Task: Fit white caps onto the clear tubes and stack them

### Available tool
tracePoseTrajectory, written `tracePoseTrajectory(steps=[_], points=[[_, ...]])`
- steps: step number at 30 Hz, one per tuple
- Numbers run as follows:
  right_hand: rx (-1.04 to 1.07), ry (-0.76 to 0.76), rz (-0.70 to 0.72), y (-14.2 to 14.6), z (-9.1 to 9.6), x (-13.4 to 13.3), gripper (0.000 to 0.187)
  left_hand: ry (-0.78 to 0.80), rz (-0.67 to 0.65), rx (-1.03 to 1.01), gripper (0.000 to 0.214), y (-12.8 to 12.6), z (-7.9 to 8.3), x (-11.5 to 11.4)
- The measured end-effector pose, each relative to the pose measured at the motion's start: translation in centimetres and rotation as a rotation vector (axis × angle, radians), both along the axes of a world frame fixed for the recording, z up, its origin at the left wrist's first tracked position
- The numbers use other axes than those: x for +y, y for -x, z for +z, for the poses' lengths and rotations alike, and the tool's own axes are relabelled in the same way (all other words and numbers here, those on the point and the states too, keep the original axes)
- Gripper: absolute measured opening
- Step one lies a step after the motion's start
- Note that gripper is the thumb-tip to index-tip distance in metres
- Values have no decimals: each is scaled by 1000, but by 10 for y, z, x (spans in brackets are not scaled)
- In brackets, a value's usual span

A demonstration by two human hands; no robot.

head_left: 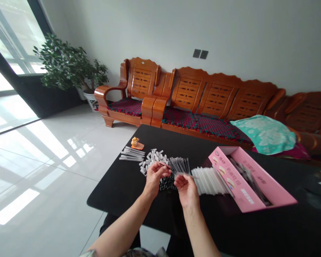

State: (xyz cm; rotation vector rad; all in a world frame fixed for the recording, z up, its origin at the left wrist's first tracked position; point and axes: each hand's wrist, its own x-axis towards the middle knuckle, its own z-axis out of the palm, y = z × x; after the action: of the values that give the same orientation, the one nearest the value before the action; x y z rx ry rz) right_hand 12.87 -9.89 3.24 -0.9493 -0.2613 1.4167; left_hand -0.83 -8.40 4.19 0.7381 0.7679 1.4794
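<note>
My left hand is curled over the black table, its fingertips pinched on a small white piece beside a heap of white caps. My right hand pinches a thin clear pen tube that points right. Between the hands lie a fan of dark refills and a pile of small black caps. A row of white translucent tubes lies just right of my right hand.
An open pink box with dark refills stands at the right. Several assembled white pens and a small orange figure lie at the table's far left. A wooden sofa, a teal cushion and a potted plant stand behind.
</note>
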Motion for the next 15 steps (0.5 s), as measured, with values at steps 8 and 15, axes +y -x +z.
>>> tracePoseTrajectory(steps=[8, 15], points=[[49, 79, 49, -1, -4, 2, 6, -138, 31, 204, 25, -3, 3, -5], [84, 10, 138, -3, 3, -1, 5, -286, -14, 528, 28, 6, 4, -4]])
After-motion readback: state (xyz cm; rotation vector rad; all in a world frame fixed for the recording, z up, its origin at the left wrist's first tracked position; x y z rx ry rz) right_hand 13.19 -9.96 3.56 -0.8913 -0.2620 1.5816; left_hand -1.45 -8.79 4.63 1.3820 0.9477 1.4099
